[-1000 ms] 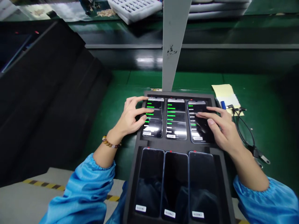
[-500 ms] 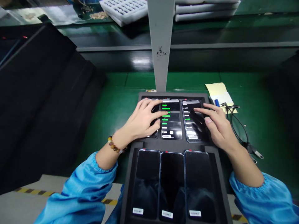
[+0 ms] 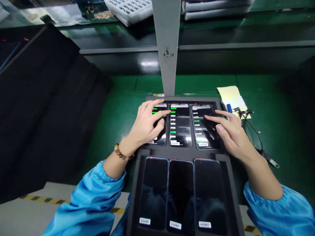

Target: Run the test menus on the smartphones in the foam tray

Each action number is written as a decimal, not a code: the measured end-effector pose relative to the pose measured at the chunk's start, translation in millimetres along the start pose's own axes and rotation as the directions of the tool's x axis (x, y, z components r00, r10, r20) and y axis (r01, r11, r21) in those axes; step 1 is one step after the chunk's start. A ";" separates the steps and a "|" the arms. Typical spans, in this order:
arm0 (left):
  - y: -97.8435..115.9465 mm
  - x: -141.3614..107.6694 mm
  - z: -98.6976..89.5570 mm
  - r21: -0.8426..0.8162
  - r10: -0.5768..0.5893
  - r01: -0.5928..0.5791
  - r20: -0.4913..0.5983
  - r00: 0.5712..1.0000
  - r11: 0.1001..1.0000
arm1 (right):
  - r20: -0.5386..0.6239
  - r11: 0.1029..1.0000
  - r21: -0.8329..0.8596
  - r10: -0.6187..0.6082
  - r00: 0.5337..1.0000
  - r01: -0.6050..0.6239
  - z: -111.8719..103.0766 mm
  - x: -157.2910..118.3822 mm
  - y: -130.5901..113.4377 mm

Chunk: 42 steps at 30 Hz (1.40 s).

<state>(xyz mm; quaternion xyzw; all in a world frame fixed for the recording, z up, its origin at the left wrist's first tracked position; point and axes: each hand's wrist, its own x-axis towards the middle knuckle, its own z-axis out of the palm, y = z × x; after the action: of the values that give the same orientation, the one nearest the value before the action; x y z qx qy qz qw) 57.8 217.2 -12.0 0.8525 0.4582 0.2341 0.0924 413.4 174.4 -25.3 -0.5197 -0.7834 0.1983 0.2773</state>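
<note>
Three lit smartphones lie in a row in a black tray (image 3: 184, 99). My left hand (image 3: 147, 126), fingers spread and holding nothing, covers much of the left phone (image 3: 162, 136); its index fingertip is at the left edge of the middle phone (image 3: 180, 123). My right hand (image 3: 231, 132) is open over the right side of the right phone (image 3: 201, 131), index fingertip at its screen. Lists of white and green text show on the lit screens. Nearer to me, a second black tray (image 3: 135, 200) holds three dark phones (image 3: 180, 193) with white barcode labels.
Right of the trays lie a yellow paper pad (image 3: 226, 93), a blue-capped pen (image 3: 229, 108) and black cables (image 3: 256, 131) on the green table (image 3: 118, 108). A grey post (image 3: 167, 49) rises behind. Black covering (image 3: 49, 114) stands at left; white trays (image 3: 133, 11) sit at the back.
My left hand has shifted slightly left, uncovering green text on the left phone. The lists on the middle and right screens have changed. My right hand has barely moved.
</note>
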 end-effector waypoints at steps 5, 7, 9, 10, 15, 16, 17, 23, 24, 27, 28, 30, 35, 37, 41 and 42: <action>-18.2 -12.9 -12.3 -0.049 0.000 -0.004 -0.098 0.995 0.999 | -0.004 1.000 0.018 -0.024 1.000 0.024 -1.1 -1.1 0.9; -24.2 -16.4 -14.1 -0.042 -0.001 -0.003 -0.081 0.997 0.999 | -0.013 0.999 0.017 -0.032 0.999 0.032 -2.3 -1.2 0.8; -27.6 -18.1 -13.5 -0.025 -0.030 0.028 -0.053 0.998 0.999 | -0.010 0.999 0.016 -0.041 0.999 0.041 -3.4 -1.0 0.8; -28.5 -18.5 -12.7 -0.016 -0.048 0.047 -0.042 0.998 0.999 | -0.002 0.999 0.015 -0.045 0.999 0.045 -3.6 -0.9 1.0; -30.3 -18.7 -8.6 0.021 -0.108 0.109 -0.038 0.993 0.994 | 0.025 1.000 -0.016 -0.015 1.000 0.015 -2.2 -0.8 2.7; -30.4 -18.7 -8.4 0.022 -0.106 0.107 -0.043 0.993 0.994 | 0.022 1.000 -0.021 0.000 1.000 0.000 -1.7 -0.9 2.7; -30.2 -18.6 -8.4 0.018 -0.102 0.103 -0.050 0.994 0.995 | 0.018 1.000 -0.021 0.011 1.000 -0.011 -1.4 -0.9 2.6; -21.4 -17.8 -12.5 -0.049 -0.060 0.057 -0.075 0.995 0.997 | 0.007 1.000 0.001 0.004 1.000 -0.004 -1.8 -0.8 -1.1; -19.8 -17.7 -13.1 -0.057 -0.050 0.047 -0.066 0.997 0.997 | 0.006 1.000 0.002 0.000 1.000 0.000 -2.1 -0.7 -1.5; -18.0 -17.7 -13.6 -0.063 -0.019 0.016 -0.045 0.999 0.998 | 0.006 1.000 0.011 -0.020 1.000 0.020 -2.6 -1.0 -1.1; -18.5 -17.7 -13.3 -0.061 -0.008 0.006 -0.043 0.999 0.998 | 0.010 0.999 0.015 -0.029 1.000 0.029 -2.6 -1.1 -0.6; -20.9 -17.9 -12.3 -0.055 0.002 -0.004 -0.040 0.999 0.998 | 0.017 0.999 0.015 -0.040 0.999 0.040 -2.3 -1.5 0.8; -27.5 -19.3 -10.3 -0.011 -0.077 0.077 -0.005 0.997 0.997 | -0.011 1.000 -0.014 0.017 1.000 -0.017 -0.9 -2.1 2.9; -26.4 -19.2 -11.1 0.003 -0.098 0.099 -0.020 0.995 0.995 | -0.022 1.000 -0.012 0.020 1.000 -0.020 -0.6 -2.0 2.9; -9.7 -13.0 -12.8 -0.038 0.053 -0.054 -0.023 0.998 0.998 | -0.036 1.000 -0.003 -0.006 0.999 0.006 -0.8 -1.6 1.7; -3.5 -10.3 -12.0 -0.055 0.117 -0.117 0.006 0.993 0.992 | -0.034 1.000 -0.004 -0.006 0.999 0.006 -0.9 -1.5 1.3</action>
<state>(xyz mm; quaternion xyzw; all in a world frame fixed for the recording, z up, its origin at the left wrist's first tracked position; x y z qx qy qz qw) 44.6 210.0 -6.0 0.8761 0.4004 0.2476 0.1037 415.5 173.5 -25.7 -0.5212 -0.7804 0.1871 0.2904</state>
